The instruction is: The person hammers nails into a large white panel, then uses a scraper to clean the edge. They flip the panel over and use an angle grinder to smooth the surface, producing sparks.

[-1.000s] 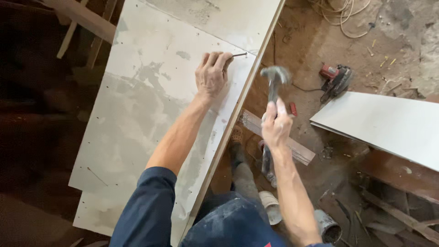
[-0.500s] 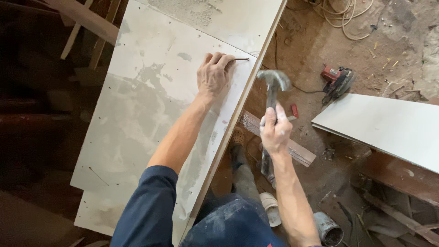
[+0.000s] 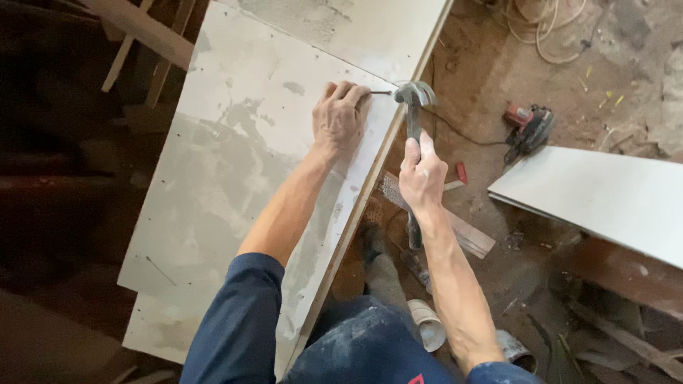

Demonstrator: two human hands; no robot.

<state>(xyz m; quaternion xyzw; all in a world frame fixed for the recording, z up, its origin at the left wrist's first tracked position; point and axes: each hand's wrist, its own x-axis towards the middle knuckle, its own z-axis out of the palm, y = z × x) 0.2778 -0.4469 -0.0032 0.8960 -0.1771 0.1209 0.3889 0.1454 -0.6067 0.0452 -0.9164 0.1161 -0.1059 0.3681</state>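
Here my left hand pinches the nail steady on the board; my right hand, fist closed, sets the hammer on it.

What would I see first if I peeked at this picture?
First you'd spot the hammer in the right hand, its metal head meeting a nail near the top middle. The left hand lies flat on a big pale board, fingers pinching that nail. Off to the right, a red power saw sits on the dirty floor.
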